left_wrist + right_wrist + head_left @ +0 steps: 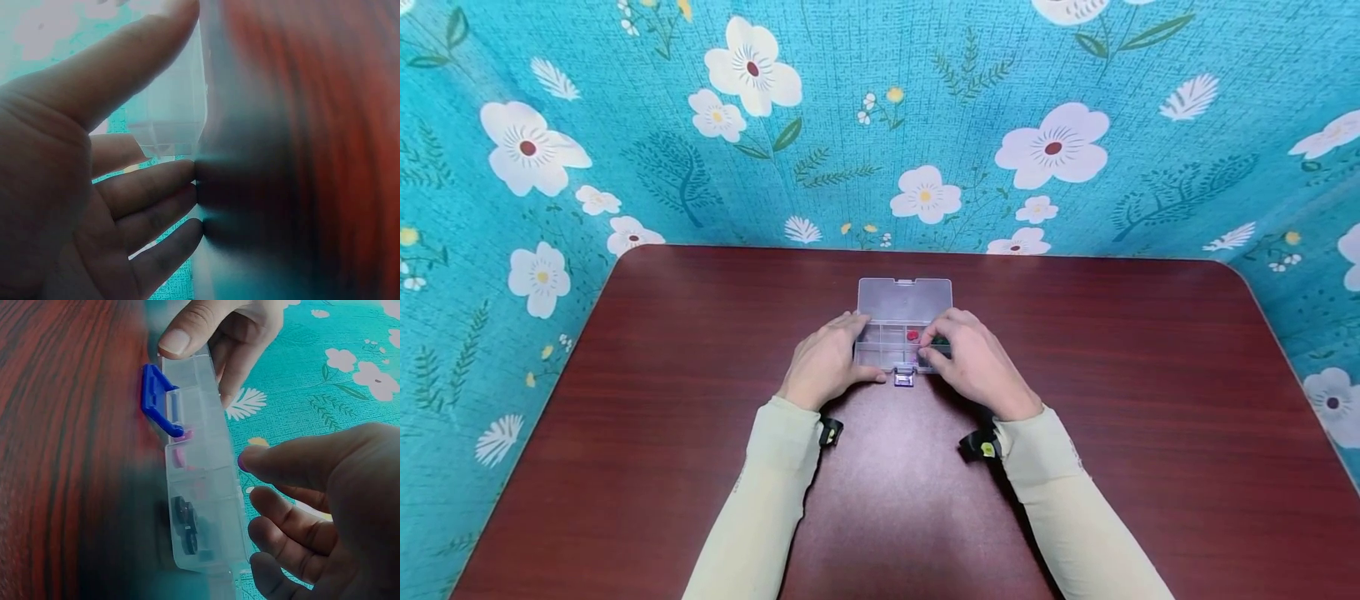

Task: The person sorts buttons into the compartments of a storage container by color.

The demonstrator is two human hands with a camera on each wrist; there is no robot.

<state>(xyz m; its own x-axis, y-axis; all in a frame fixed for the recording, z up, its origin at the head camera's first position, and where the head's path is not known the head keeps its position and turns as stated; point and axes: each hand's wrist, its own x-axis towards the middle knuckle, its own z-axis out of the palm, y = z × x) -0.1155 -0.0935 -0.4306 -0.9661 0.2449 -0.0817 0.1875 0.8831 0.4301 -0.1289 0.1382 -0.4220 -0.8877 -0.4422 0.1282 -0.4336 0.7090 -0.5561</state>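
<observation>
A clear plastic compartment box sits on the table with its lid raised at the back. My left hand grips its left end, thumb at the front corner and fingers along the side. Over the right compartments, my right hand pinches a small purple button between thumb and forefinger; mostly the thumb hides it. A red button lies in a back compartment. Pink pieces and several black buttons show through the front wall. Green pieces are partly hidden beneath my right hand.
A blue-purple latch hangs open at the front of the box. Dark red wood makes up the tabletop. Behind the back edge hangs a turquoise flowered cloth. Black straps are on both wrists.
</observation>
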